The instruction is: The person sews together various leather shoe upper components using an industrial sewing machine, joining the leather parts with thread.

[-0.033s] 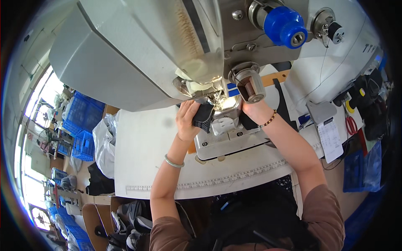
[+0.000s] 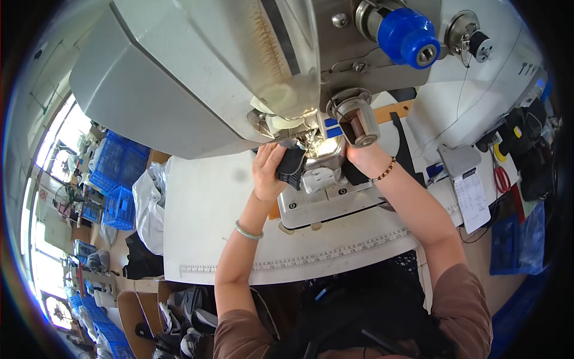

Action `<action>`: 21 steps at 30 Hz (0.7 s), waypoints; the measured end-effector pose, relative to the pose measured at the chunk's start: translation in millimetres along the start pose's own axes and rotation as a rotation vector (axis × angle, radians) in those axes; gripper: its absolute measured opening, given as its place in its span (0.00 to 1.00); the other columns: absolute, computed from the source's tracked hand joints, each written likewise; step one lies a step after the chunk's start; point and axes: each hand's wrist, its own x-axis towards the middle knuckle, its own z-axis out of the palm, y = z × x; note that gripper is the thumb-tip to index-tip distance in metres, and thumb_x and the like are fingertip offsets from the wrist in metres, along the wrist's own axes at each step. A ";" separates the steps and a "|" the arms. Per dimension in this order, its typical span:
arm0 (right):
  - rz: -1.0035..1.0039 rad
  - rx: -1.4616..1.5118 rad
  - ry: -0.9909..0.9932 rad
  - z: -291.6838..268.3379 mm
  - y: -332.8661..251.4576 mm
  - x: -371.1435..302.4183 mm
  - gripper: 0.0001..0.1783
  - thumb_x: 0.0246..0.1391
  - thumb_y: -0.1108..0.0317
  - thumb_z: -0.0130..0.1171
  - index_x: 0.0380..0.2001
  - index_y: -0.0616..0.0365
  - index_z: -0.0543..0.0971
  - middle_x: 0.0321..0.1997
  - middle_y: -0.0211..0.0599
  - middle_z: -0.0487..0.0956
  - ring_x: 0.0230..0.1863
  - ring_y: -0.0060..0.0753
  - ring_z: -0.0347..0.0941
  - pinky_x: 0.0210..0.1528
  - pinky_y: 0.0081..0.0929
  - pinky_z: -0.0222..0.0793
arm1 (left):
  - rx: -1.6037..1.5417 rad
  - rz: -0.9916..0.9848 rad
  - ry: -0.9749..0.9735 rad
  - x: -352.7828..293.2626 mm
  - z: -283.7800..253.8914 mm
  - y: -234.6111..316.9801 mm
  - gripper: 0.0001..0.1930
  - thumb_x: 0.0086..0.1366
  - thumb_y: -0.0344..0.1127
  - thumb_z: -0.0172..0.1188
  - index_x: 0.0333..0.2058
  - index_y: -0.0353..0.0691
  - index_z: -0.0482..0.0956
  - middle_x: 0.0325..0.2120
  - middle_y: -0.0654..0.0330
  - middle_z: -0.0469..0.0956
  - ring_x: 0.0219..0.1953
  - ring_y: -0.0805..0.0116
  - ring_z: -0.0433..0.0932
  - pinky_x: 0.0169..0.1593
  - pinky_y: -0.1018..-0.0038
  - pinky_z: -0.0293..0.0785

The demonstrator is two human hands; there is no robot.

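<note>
My left hand (image 2: pixel 267 172) is closed around a dark fabric piece (image 2: pixel 290 167) with a ribbed lower edge, on the left of the lit needle area (image 2: pixel 320 146) of a sewing machine (image 2: pixel 173 78). My right hand (image 2: pixel 363 157) reaches in on the other side, behind a small bobbin of brown thread in a metal holder (image 2: pixel 357 127). Its fingers are hidden by the machine parts. More dark material (image 2: pixel 354 175) shows below that hand. Between my hands stands the metal sewing bed (image 2: pixel 323 179). What lies directly under the needle is hard to make out.
A white table (image 2: pixel 197 227) with a printed ruler (image 2: pixel 311 257) surrounds the machine. A notepad (image 2: pixel 471 200) and red-handled scissors (image 2: pixel 501 179) lie at right. Blue crates (image 2: pixel 119 161) and a white plastic bag (image 2: pixel 149 206) stand at left. A cardboard box (image 2: pixel 139 311) of shoes sits below.
</note>
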 end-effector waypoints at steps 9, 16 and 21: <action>0.059 -0.137 -0.213 -16.7 13.8 60.7 0.13 0.56 0.59 0.49 0.34 0.57 0.74 0.33 0.29 0.75 0.34 0.22 0.71 0.37 0.23 0.68 | 0.430 0.095 0.079 -7.4 -4.9 16.1 0.27 0.47 0.26 0.60 0.49 0.43 0.68 0.47 0.51 0.69 0.54 0.49 0.65 0.57 0.43 0.52; 0.083 -0.427 -0.643 -16.8 52.3 110.6 0.14 0.54 0.59 0.52 0.36 0.58 0.76 0.33 0.29 0.77 0.33 0.23 0.72 0.36 0.23 0.68 | 0.726 0.170 -0.422 53.9 -69.2 110.8 0.26 0.45 0.21 0.52 0.45 0.49 0.77 0.47 0.59 0.74 0.53 0.56 0.70 0.59 0.51 0.59; -0.154 -0.740 -0.679 -48.5 43.7 91.2 0.15 0.53 0.58 0.53 0.30 0.60 0.77 0.28 0.30 0.76 0.27 0.21 0.71 0.32 0.20 0.66 | 0.310 -0.219 -0.849 117.6 -100.4 117.2 0.29 0.45 0.16 0.44 0.48 0.42 0.74 0.44 0.52 0.75 0.47 0.52 0.73 0.52 0.64 0.69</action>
